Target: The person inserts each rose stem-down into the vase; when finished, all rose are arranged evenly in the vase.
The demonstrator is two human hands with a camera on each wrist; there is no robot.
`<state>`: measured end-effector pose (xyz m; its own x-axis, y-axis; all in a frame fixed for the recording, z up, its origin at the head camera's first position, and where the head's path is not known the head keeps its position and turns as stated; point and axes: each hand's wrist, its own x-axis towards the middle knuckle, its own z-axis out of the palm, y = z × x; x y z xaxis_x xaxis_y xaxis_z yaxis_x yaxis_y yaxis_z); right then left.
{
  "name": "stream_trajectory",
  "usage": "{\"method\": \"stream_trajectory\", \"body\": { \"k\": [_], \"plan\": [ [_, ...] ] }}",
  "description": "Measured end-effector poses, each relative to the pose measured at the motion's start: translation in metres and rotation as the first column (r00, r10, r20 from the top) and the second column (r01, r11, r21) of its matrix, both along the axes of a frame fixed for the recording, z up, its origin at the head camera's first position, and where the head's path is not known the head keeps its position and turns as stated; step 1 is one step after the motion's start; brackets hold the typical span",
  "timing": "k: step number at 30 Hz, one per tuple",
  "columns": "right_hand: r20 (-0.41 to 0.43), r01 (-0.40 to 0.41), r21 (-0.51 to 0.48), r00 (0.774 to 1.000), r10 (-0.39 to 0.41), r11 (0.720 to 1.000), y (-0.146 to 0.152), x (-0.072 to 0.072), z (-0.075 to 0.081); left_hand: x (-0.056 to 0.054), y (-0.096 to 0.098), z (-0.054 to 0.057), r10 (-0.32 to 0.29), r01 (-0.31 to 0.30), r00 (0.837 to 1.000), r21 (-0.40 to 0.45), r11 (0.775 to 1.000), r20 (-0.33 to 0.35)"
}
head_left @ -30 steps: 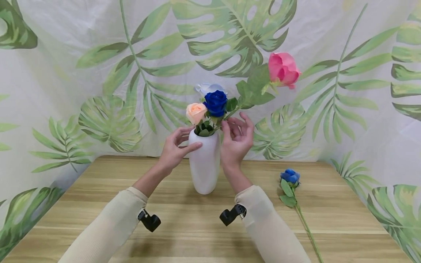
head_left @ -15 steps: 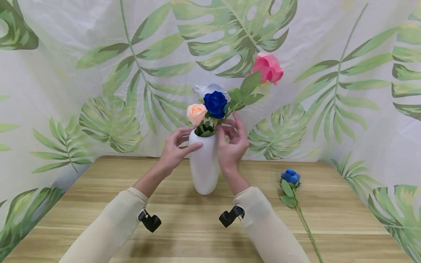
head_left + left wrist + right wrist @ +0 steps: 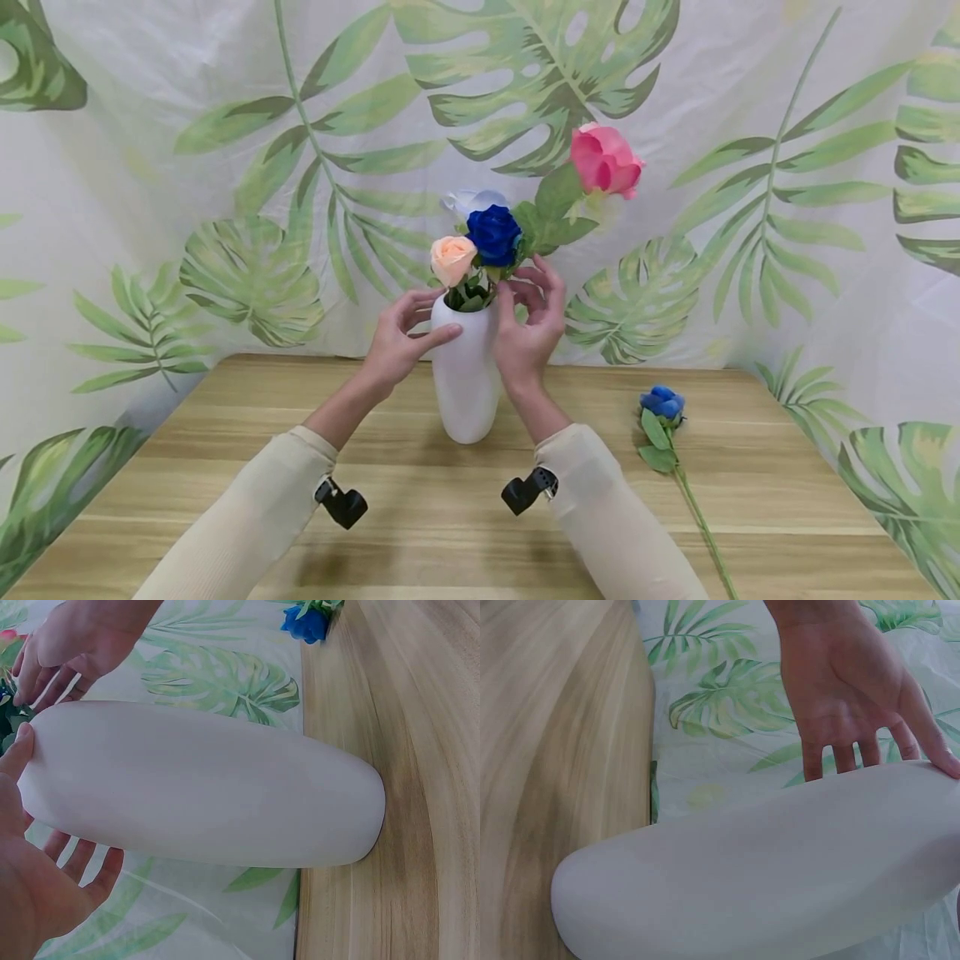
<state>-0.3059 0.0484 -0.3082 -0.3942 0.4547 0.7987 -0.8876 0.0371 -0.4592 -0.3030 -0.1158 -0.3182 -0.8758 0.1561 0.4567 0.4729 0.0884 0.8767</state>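
Observation:
A white vase (image 3: 467,383) stands upright on the wooden table. My left hand (image 3: 401,337) holds it near the mouth, thumb across the front and fingers around the far side, as the left wrist view also shows. In it are a peach rose (image 3: 452,260), a dark blue rose (image 3: 493,236) and a pale, whitish flower (image 3: 472,201) behind them. My right hand (image 3: 531,329), beside the rim, pinches the stem of a pink flower (image 3: 606,161), which leans up and to the right. Its lower stem is hidden by the fingers and the leaves.
A lighter blue flower (image 3: 663,402) with a long green stem lies on the table (image 3: 420,533), right of the right forearm. Behind the table hangs a leaf-patterned cloth (image 3: 360,75). Each sleeve carries a black wrist camera.
My right hand and the pink flower have shifted left toward the vase mouth, mostly in the first half second. The peach and dark blue roses have nudged slightly right. My left hand stays on the vase.

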Motion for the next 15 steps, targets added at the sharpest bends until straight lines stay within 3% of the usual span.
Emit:
{"method": "stream_trajectory", "body": {
  "k": [5,15],
  "plan": [
    [-0.009,0.047,-0.009,0.999,-0.047,0.999,0.0032,-0.0007,0.0075,-0.0004,0.0001,0.0001,0.0,0.0,1.0,0.004,1.0,-0.007],
    [-0.039,-0.004,-0.016,0.999,0.004,1.0,0.0043,-0.0015,0.0112,0.0011,-0.0002,-0.0009,0.005,-0.005,1.0,-0.004,1.0,-0.005]
  ]
}}
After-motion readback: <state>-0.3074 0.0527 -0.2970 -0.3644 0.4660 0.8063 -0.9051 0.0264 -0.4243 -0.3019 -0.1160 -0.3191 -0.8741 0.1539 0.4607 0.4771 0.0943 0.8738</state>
